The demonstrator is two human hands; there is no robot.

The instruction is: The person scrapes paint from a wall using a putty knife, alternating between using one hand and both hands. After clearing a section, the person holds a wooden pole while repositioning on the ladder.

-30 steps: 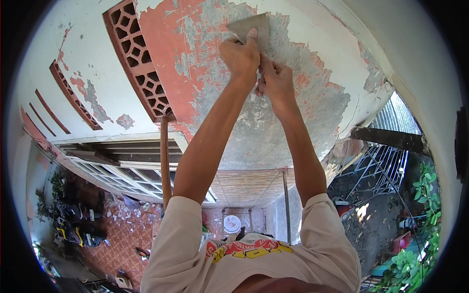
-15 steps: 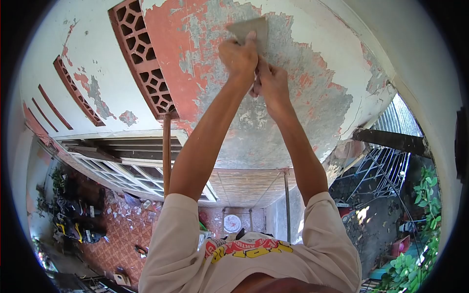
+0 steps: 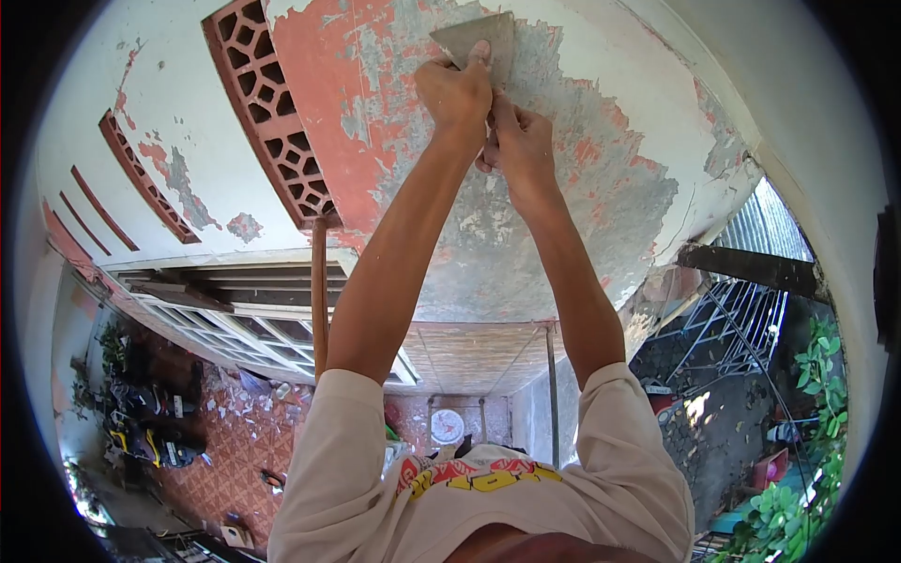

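Observation:
Both my hands are raised to a wall (image 3: 563, 216) whose white and red paint has come off in a large grey patch. A flat scraper (image 3: 481, 39) with a wide triangular blade lies against the upper part of that patch. My left hand (image 3: 457, 89) is closed on it, thumb pressed along the blade. Just below and to the right, my right hand (image 3: 523, 145) is closed round the scraper's lower end, its handle mostly hidden by the fingers.
Left of the patch is a red vent block (image 3: 272, 113), with a wooden pole (image 3: 320, 291) below it. A louvred window (image 3: 235, 291) runs lower left. Far below lie a tiled floor (image 3: 225, 450) with paint flakes and a white bucket (image 3: 448, 427). A dark beam (image 3: 751, 269) juts out at right.
The scraper and both hands have shifted slightly up the wall, with the blade's edge a little higher. My grip looks the same.

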